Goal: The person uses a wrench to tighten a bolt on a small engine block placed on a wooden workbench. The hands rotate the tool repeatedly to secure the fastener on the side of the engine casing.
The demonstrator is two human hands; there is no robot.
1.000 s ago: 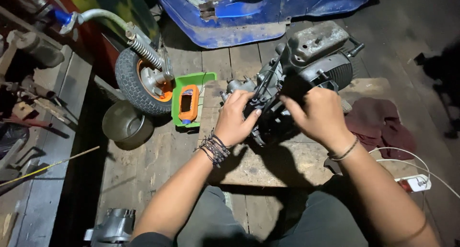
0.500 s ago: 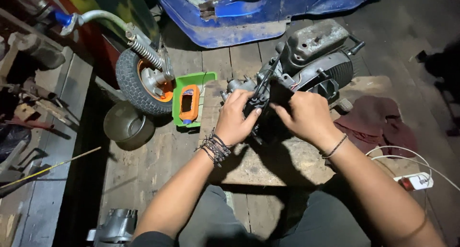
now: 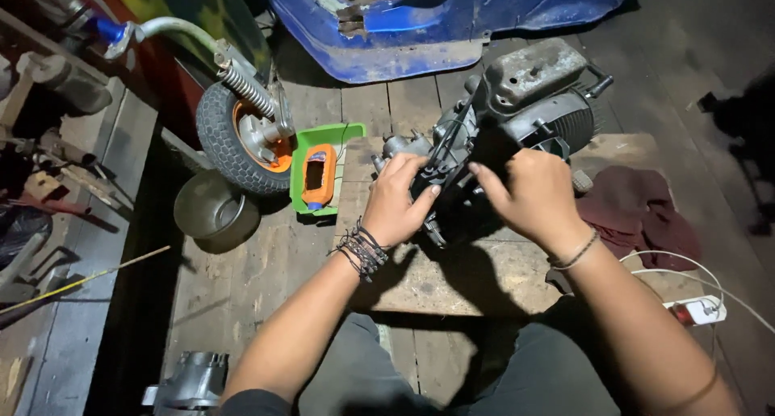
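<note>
Our fingers hide the dark engine (image 3: 517, 117) parts beneath; our left hand (image 3: 397, 202) and right hand (image 3: 529, 194) curl loosely, both gripping its near side.

Left hand (image 3: 397, 202), right hand (image 3: 529, 196) gripping grey engine (image 3: 529, 101) on wooden board (image 3: 484, 275)

Engine (image 3: 517, 117) underside — hidden by hands
</note>
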